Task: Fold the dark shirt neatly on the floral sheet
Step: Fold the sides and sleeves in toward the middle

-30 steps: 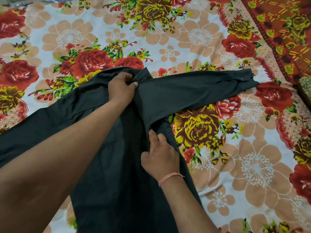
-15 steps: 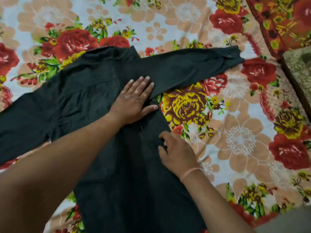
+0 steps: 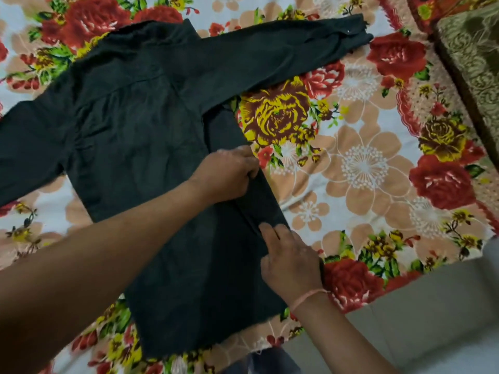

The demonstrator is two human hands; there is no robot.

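The right hand point(image 3: 290, 259) is pressing its fingers, held together, onto the side crease near the hem. The left hand point(image 3: 229, 172) is curling round the same folded edge higher up. The shirt point(image 3: 129, 117) is lying flat on the sheet point(image 3: 364, 168) (side fold in progress, by my reading). The next move is probably calling for the far sleeve point(image 3: 283, 54) to be drawn in over the body.
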